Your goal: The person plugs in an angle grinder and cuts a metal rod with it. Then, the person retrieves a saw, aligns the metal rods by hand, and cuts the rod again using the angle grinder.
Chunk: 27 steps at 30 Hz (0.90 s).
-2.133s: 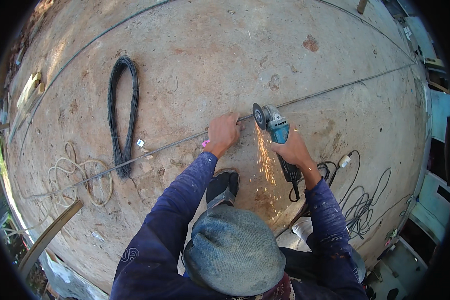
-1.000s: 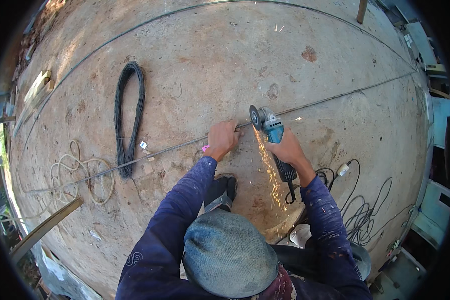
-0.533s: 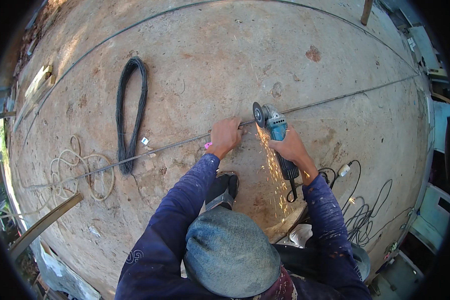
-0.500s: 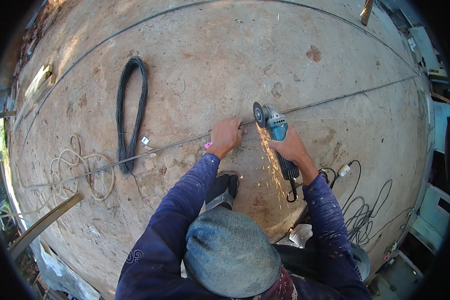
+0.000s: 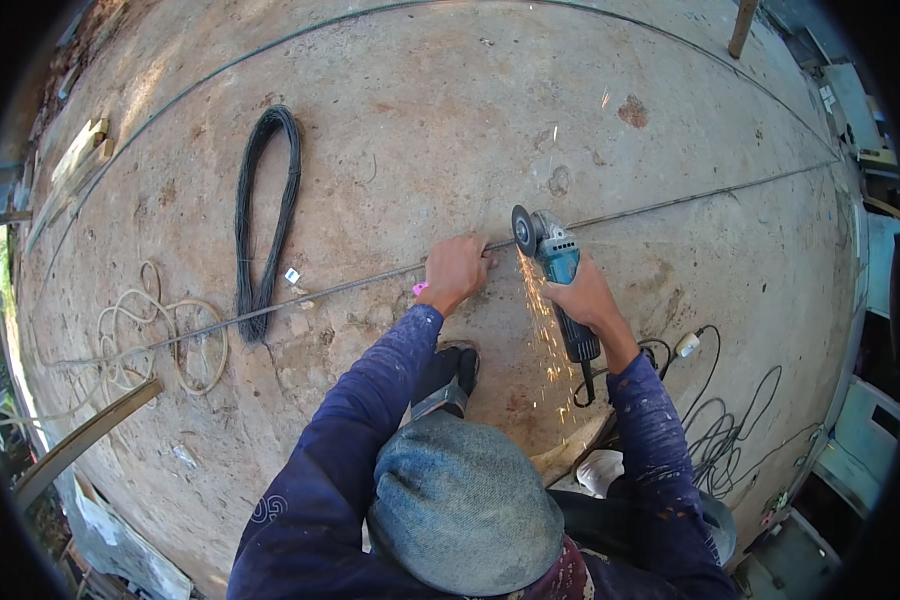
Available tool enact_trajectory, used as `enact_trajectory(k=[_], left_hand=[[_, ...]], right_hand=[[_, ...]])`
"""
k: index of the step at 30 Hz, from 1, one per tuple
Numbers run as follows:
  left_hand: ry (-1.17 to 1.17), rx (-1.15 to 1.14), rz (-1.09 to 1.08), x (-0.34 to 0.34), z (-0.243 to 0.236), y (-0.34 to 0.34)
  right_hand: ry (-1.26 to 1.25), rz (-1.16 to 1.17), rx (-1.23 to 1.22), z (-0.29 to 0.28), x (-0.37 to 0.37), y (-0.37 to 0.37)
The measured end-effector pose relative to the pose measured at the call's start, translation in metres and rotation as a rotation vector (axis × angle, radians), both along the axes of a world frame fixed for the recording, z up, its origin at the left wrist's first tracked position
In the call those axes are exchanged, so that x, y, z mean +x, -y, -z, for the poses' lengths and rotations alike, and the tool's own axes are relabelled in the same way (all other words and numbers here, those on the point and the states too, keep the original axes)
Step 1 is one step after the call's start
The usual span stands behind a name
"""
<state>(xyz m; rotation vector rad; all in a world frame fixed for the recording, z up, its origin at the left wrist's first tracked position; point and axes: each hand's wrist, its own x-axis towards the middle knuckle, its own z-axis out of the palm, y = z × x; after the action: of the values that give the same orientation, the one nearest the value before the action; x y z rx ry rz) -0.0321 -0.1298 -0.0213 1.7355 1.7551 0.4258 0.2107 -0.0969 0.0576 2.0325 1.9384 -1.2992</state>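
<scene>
My left hand (image 5: 457, 272) is closed around a long thin steel rod (image 5: 370, 279) that crosses the ground from lower left to upper right. My right hand (image 5: 587, 298) grips the body of a teal and black angle grinder (image 5: 560, 266) just to the right. Its dark disc (image 5: 523, 230) stands on edge against the rod, a short way from my left fingers. Orange sparks (image 5: 542, 335) stream from the disc down toward my feet. The exact contact point is hidden by the disc. A small pink thing (image 5: 419, 288) shows beside my left wrist.
A bundle of dark wire (image 5: 292, 180) lies left of the rod's middle. Pale hose (image 5: 178, 310) is tangled under its left end. Black cable (image 5: 735, 440) with a white connector (image 5: 687, 343) lies at right. A wooden plank (image 5: 90, 440) juts in at lower left.
The grinder and both hands sit slightly farther right in the picture, with the rod still gripped. Sparks keep falling, and a few now fly above the rod as well.
</scene>
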Motion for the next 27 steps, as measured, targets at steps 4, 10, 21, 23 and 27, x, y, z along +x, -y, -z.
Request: enact_trajectory(k=[4,10,21,23,27], left_hand=[[-0.001,-0.016,-0.008,-0.001,0.001,0.001],[0.002,0.001,-0.006,-0.001,0.0,0.002],[0.017,0.04,-0.007,-0.001,0.0,0.002],[0.021,0.036,-0.01,-0.001,-0.004,0.002],[0.015,0.026,-0.032,-0.001,-0.007,0.002]], right_hand=[[0.014,-0.005,-0.014,-0.007,-0.005,-0.002],[0.056,0.014,-0.019,-0.017,-0.009,0.001],[0.007,-0.004,-0.008,-0.014,-0.002,0.001],[0.007,-0.002,0.005,-0.013,0.001,0.004],[0.041,-0.017,0.019,-0.016,-0.002,0.004]])
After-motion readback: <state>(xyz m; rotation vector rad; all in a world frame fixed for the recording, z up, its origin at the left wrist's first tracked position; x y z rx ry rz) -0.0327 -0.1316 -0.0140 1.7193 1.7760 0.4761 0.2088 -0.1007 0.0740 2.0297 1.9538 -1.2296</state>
